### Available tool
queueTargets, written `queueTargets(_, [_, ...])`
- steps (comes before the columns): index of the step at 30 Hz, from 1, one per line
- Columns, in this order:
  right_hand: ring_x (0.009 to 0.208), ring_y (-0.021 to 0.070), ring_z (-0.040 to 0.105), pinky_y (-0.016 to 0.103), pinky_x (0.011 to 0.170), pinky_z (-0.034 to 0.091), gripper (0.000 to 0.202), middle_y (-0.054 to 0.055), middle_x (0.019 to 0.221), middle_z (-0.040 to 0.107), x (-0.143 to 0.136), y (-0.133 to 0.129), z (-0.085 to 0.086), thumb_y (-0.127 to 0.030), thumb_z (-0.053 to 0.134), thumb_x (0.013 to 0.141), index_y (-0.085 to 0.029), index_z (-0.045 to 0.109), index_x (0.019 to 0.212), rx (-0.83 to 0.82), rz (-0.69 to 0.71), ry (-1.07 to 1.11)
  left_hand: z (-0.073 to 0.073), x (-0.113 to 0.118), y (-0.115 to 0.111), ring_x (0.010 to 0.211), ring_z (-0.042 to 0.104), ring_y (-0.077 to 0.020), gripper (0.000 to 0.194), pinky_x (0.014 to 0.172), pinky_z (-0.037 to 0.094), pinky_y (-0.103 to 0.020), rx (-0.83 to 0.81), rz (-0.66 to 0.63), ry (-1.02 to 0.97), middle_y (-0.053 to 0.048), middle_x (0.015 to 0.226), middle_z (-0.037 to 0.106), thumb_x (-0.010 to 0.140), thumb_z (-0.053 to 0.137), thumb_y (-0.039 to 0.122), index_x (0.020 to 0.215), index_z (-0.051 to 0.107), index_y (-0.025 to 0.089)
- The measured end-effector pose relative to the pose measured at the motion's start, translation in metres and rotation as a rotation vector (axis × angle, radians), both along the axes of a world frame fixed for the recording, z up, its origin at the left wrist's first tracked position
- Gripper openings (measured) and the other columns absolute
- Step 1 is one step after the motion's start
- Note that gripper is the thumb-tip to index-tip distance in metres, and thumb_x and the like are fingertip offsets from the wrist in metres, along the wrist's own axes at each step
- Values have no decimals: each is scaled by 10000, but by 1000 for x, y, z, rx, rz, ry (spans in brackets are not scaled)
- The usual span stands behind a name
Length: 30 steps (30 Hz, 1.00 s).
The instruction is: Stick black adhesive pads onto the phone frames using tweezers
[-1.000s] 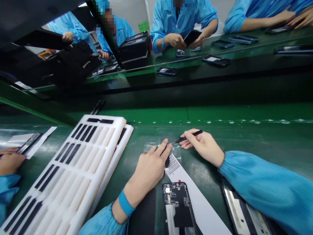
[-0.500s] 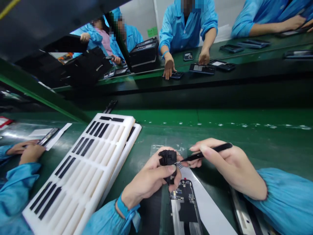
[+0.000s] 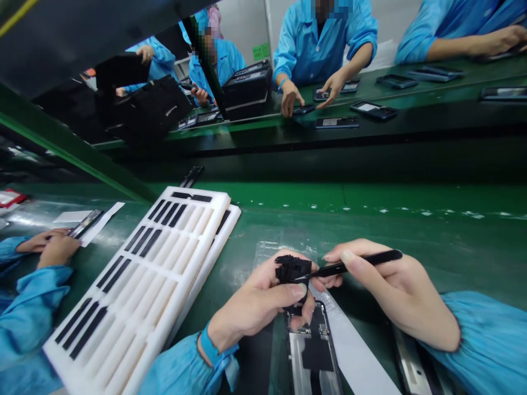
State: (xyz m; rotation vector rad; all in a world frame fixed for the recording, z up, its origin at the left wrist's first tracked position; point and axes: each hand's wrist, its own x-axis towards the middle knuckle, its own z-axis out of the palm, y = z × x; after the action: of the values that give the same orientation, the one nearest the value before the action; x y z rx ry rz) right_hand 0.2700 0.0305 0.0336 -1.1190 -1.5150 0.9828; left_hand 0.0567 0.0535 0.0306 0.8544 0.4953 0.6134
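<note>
My left hand (image 3: pixel 263 293) is closed around a small black plastic part (image 3: pixel 291 270), held up over the bench. In my right hand (image 3: pixel 387 288) is a pair of black tweezers (image 3: pixel 343 267), pinched between thumb and fingers, with the tips against the black part. Whether the tips grip anything is too small to tell. Below my left hand lies an opened phone (image 3: pixel 315 351) with its board and battery area showing. A white sheet (image 3: pixel 354 345) with small dark dots near its top lies beside the phone, partly hidden by my hands.
White foam trays (image 3: pixel 164 263), stacked at left, hold black strips in slots. A co-worker's hands (image 3: pixel 57 247) work at far left. Across the bench, a co-worker in blue (image 3: pixel 325 49) handles phones. A metal fixture (image 3: pixel 411 362) lies under my right forearm.
The tweezer tips have moved from the dotted sheet's edge onto the black part. Both hands appear slightly further right. Across the bench, the co-worker's hands have come together over a phone.
</note>
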Motion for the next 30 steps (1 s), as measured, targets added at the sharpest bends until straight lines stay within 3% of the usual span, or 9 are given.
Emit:
queueTargets(6, [845,175,738,211,737,616,240,16,922,771,-3,-2,0,-304,561,987,-288,780,890,68,-87,-40,-5,-2,-4,700,638,-143,195,518,480,-202,63,56,37,-78,915,670,940,605,220,1123,575,159])
queueTargets(10, [842,181,741,225,737,620,257,24,928,770,-5,-9,1,-290,544,994,-282,776,883,57,-66,-41,-8,-1,-6,706,651,-155,233,503,482,-214,78,70,52,-111,1028,671,926,606,248,1139,575,160])
queueTargets(16, [750,190,735,274,679,622,275,55,856,760,10,5,-2,-424,576,975,-237,762,896,-78,-71,101,1,-5,-5,633,590,-127,231,547,459,-239,65,69,155,-64,886,659,952,507,220,1163,568,148])
queueTargets(18, [722,198,735,288,657,618,327,68,800,757,22,23,-9,-503,613,936,-205,738,890,-152,-157,244,4,-15,-4,659,578,-122,304,623,491,-261,236,73,383,-43,911,644,980,499,268,1268,510,168])
queueTargets(20, [691,197,734,281,633,609,385,83,767,759,31,40,-20,-556,665,882,-175,716,881,-235,-217,296,4,-27,-4,770,612,-156,385,721,521,-303,519,91,742,-52,1003,640,985,504,305,1347,432,197])
queueTargets(22, [653,193,729,277,612,599,437,101,742,760,32,47,-30,-582,684,855,-146,707,879,-329,-122,213,0,-37,-6,928,632,-218,357,836,522,-378,737,84,1009,-78,1089,644,983,482,277,1332,452,207])
queueTargets(24, [639,188,721,284,611,596,479,108,737,755,26,46,-39,-602,650,870,-126,707,884,-382,78,93,-6,-43,-10,1066,613,-289,355,924,487,-475,826,27,1084,-107,1167,640,955,451,162,1298,524,210])
queueTargets(26, [665,183,722,284,630,598,489,103,774,747,17,39,-45,-600,611,896,-121,709,882,-375,237,9,-10,-44,-15,1172,570,-354,485,944,468,-563,918,-67,1119,-124,1314,596,893,408,46,1320,549,229])
queueTargets(30, [715,173,732,270,669,606,417,87,854,725,8,29,-51,-512,561,956,-126,703,886,-282,305,-53,-10,-42,-19,1198,557,-371,703,850,550,-571,1286,-352,1282,-121,1576,380,793,364,-54,1442,438,206])
